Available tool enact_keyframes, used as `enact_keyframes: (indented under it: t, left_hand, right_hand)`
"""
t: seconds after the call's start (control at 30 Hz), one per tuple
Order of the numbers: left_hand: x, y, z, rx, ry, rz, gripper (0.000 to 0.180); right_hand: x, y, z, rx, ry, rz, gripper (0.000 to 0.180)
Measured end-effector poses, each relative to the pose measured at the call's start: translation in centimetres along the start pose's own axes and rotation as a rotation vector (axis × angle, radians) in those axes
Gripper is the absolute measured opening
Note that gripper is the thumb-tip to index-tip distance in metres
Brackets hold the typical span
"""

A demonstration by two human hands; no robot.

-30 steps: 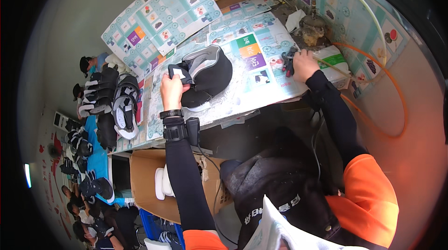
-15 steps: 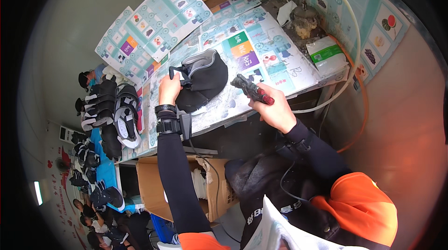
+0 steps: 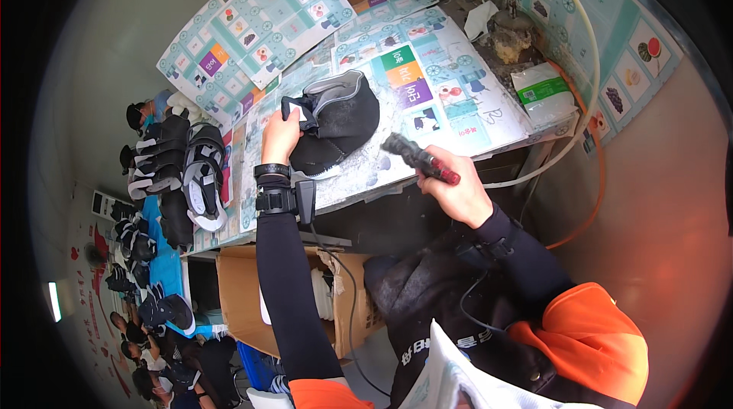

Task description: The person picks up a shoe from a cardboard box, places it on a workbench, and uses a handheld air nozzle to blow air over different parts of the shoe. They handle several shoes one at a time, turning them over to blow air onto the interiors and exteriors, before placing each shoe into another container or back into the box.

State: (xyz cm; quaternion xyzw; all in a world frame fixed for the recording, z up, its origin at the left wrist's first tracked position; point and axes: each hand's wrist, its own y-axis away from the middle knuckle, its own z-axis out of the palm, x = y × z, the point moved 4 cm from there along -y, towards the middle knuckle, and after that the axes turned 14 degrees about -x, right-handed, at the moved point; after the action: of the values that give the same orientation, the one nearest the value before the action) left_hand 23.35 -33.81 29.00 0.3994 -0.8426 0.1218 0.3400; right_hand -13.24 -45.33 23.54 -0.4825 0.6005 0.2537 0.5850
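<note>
The right hand (image 3: 462, 191) has moved from the far right corner of the worktable (image 3: 393, 170) to a position in front of its near edge, bringing the hand tool (image 3: 418, 157) close to the shoe (image 3: 347, 115).

Items, largest first: one worktable; one open cardboard box (image 3: 243, 294) below it; two printed sheets (image 3: 271, 16) propped at the rear left; one black shoe with grey lining, on the worktable left of centre; one white-and-green bag (image 3: 544, 96) at the right; one dark hand tool with a red end. Hoses: one cream (image 3: 595, 58), one orange (image 3: 601, 172). Further shoes (image 3: 205, 180) are stacked at the left; they overlap and cannot be counted.

Left hand (image 3: 280, 136): arm extended forward, fingers pinched on the shoe's tongue, beside a white label. Right hand: elbow bent, fingers wrapped around the hand tool, its dark end directed at the shoe, not touching.

The worktable is covered with printed sheeting, worn whitish near the front. A plain grey wall (image 3: 634, 248) stands at the right. Several people (image 3: 153, 371) appear at the lower left.
</note>
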Motion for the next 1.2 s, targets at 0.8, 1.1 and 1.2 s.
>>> enact_keyframes:
  t: [0.8, 1.1, 1.2]
  left_hand:
    - [11.1, 4.2, -7.2, 0.095, -0.263, 0.17, 0.036]
    - [4.8, -2.9, -1.5, -0.064, -0.572, 0.212, 0.038]
    - [4.4, -3.2, -0.9, -0.072, -0.52, 0.178, 0.037]
  right_hand:
    - [-0.6, 3.8, -6.2, 0.068, -0.263, 0.018, 0.021]
    - [0.5, 3.3, -3.5, 0.055, -0.062, -0.031, 0.015]
    - [0.0, 3.9, -3.2, -0.057, -0.017, -0.046, 0.014]
